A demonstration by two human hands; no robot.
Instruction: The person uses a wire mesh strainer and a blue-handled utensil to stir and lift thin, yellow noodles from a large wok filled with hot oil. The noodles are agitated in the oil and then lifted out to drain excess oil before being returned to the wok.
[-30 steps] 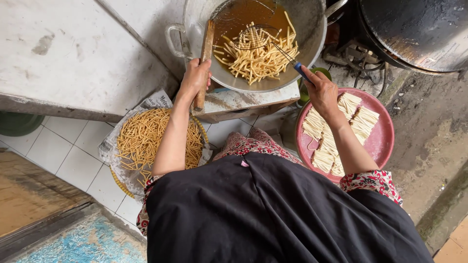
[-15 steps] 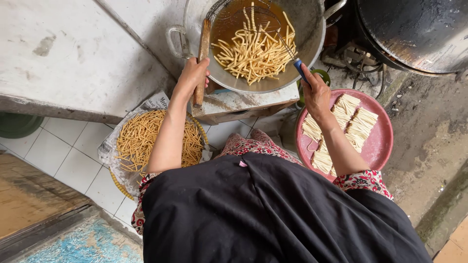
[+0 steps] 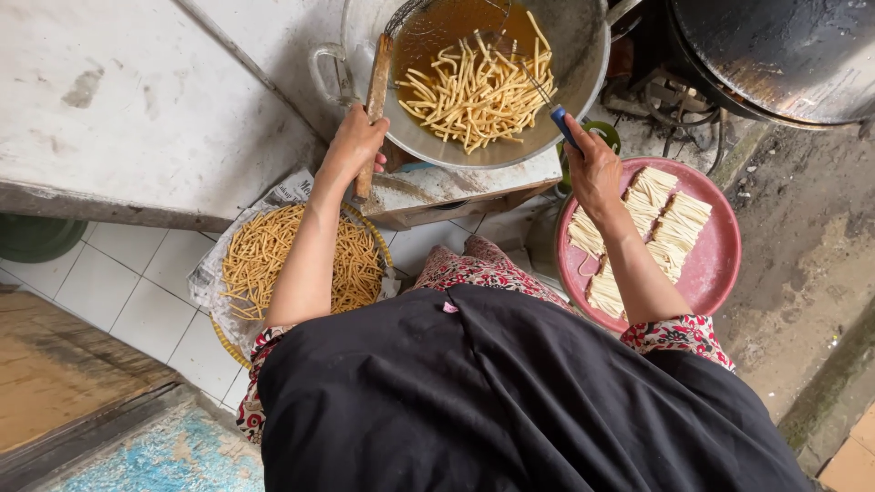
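A metal wok (image 3: 583, 64) holds hot oil and a heap of pale dough sticks (image 3: 474, 91). My left hand (image 3: 354, 144) grips the wooden handle (image 3: 376, 87) of a wire skimmer that reaches into the wok. My right hand (image 3: 592, 169) holds a blue-handled metal utensil (image 3: 552, 107) whose tip lies among the sticks. A basket lined with newspaper (image 3: 228, 264) sits below my left arm and holds fried golden sticks (image 3: 264, 260). Under my right forearm, a pink round tray (image 3: 715, 260) carries bundles of raw cut dough strips (image 3: 665, 219).
A large dark pan (image 3: 784, 55) stands at the upper right beside the wok. A white counter (image 3: 118, 100) fills the upper left, with a green bowl (image 3: 36, 235) under its edge. White floor tiles (image 3: 137, 282) and a wooden board (image 3: 55, 364) lie at the left.
My right hand has shifted slightly and the utensil has stirred the sticks, which now lie more spread in the wok. My left hand stays on the wooden handle.
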